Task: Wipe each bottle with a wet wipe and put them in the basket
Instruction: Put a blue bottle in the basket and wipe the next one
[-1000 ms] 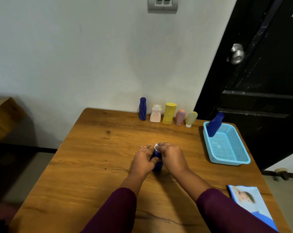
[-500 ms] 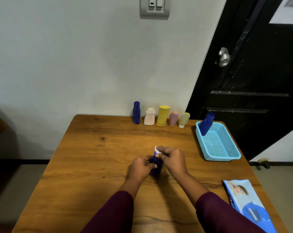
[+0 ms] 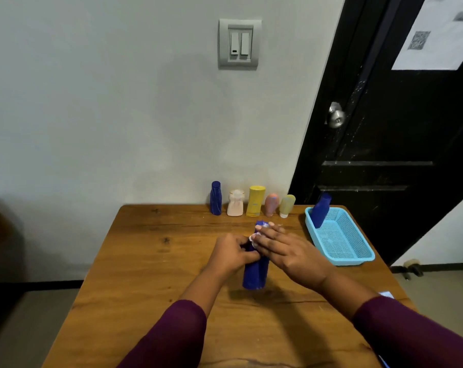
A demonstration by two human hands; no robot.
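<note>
A dark blue bottle [image 3: 255,274] is lifted just above the middle of the wooden table [image 3: 150,266]. My left hand [image 3: 231,254] grips its middle from the left. My right hand [image 3: 289,251] presses a white wet wipe [image 3: 253,238] against the bottle's upper part. At the right, the light blue basket [image 3: 342,245] holds one blue bottle [image 3: 320,210] leaning at its far end. Along the wall stand a slim blue bottle [image 3: 215,198], a pale pink bottle [image 3: 235,203], a yellow bottle [image 3: 255,201], and a pink tube [image 3: 271,205] beside a yellow-green tube [image 3: 286,205].
A black door [image 3: 400,144] with a metal knob [image 3: 336,115] stands behind the basket. A corner of the blue wipes pack [image 3: 386,295] shows at the table's right edge behind my right arm. A light switch [image 3: 239,43] sits on the grey wall.
The view has tilted upward. Both hands have raised the blue bottle off the table, and my right hand with the wipe has slid to the bottle's top.
</note>
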